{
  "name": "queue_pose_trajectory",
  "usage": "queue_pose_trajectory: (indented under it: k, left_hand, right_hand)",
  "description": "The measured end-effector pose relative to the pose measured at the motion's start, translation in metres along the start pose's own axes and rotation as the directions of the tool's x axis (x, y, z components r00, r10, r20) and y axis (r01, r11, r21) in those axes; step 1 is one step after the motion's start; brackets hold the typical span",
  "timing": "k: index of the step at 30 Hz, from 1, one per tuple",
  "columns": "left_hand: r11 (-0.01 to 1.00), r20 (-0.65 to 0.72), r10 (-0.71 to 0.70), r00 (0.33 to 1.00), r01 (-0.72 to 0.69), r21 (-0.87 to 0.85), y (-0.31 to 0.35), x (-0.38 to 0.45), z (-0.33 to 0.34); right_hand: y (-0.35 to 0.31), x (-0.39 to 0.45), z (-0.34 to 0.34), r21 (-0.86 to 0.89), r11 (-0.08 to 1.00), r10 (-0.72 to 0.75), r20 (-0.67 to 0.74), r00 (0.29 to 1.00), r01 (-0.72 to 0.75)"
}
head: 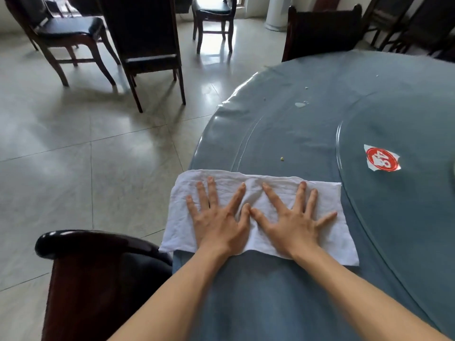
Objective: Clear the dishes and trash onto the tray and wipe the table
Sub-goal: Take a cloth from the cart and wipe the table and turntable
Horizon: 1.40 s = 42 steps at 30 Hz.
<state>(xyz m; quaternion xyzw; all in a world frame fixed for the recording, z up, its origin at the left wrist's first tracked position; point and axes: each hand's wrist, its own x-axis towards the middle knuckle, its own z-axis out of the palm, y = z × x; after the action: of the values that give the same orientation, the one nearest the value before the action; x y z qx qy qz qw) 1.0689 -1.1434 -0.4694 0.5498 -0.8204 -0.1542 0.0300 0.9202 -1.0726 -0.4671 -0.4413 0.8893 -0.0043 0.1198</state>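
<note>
Wiping looks to be the step in hand: the left hand (pixel 219 225) and right hand (pixel 293 225) press flat, fingers (pixel 270 195) spread straight, on the white cloth (pixel 330 232) at the table (pixel 283 134) edge, so next push it toward the spill (pixel 300 104) beyond the cloth.

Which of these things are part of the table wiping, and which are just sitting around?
Part of the job:
- white cloth, spread flat
- left hand and right hand, pressing on it
- blue table
- white spill
- small crumb

Just there:
- red number sticker
- dark chair beside the table
- chairs on the floor beyond
</note>
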Motion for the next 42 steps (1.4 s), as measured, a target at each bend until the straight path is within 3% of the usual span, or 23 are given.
queue_pose_trajectory:
  k: [15,21,34,40,42]
  left_hand:
    - [0.974,0.040,0.224,0.974,-0.223,-0.032,-0.006,0.113,-0.009]
    - [0.932,0.027,0.363,0.932,-0.362,-0.027,-0.005,0.162,-0.010]
    - [0.884,0.075,0.465,0.882,-0.467,0.013,-0.012,0.220,-0.018]
    - [0.885,0.068,0.465,0.883,-0.467,0.002,-0.011,0.228,-0.019]
    - [0.848,0.021,0.529,0.848,-0.529,-0.037,-0.012,0.220,-0.023]
  right_hand:
    - [-0.046,0.079,-0.012,0.058,0.969,0.244,-0.040,0.969,-0.242]
    - [-0.058,0.117,-0.017,0.077,0.952,0.302,-0.050,0.952,-0.297]
    - [-0.051,0.142,-0.032,0.132,0.942,0.313,-0.015,0.950,-0.309]
    - [-0.054,0.145,-0.029,0.161,0.926,0.359,-0.097,0.928,-0.342]
    - [-0.059,0.137,-0.029,0.130,0.928,0.367,-0.152,0.918,-0.350]
